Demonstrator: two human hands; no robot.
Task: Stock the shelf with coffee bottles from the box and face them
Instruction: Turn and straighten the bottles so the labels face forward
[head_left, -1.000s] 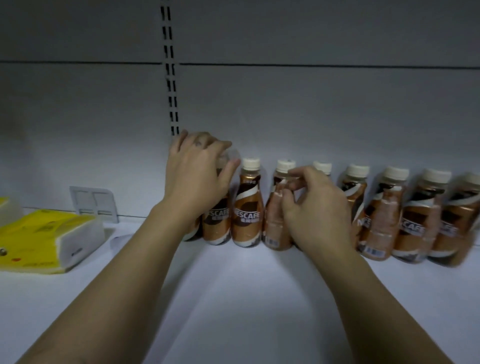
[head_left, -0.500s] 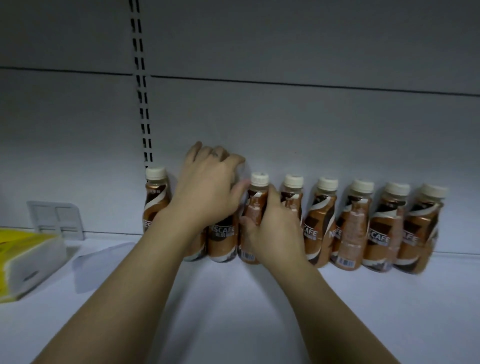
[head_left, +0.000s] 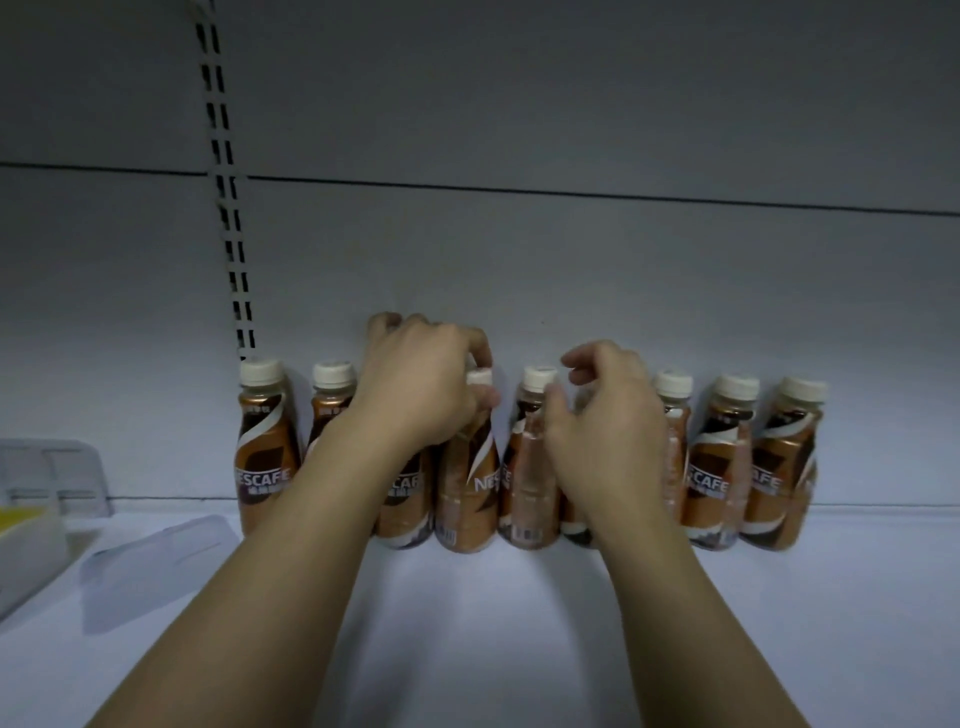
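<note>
Moved: right hand (head_left: 602, 431), one bottle rightward
Left hand (head_left: 421, 384): pinches fourth bottle (head_left: 467, 478) at white cap
Right hand: fingers curled, hold unclear
Coffee bottles (head_left: 265, 457): glossy brown sleeves, rowed against shelf (head_left: 493, 623) back

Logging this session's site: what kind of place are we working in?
Most likely a shop aisle: a white shelf with a slotted upright in its back panel, and Nescafe coffee bottles lined up in one row against it.

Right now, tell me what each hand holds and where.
The left hand grips a coffee bottle at its neck, just under the cap. The right hand covers another bottle; whether it grips it cannot be told.
</note>
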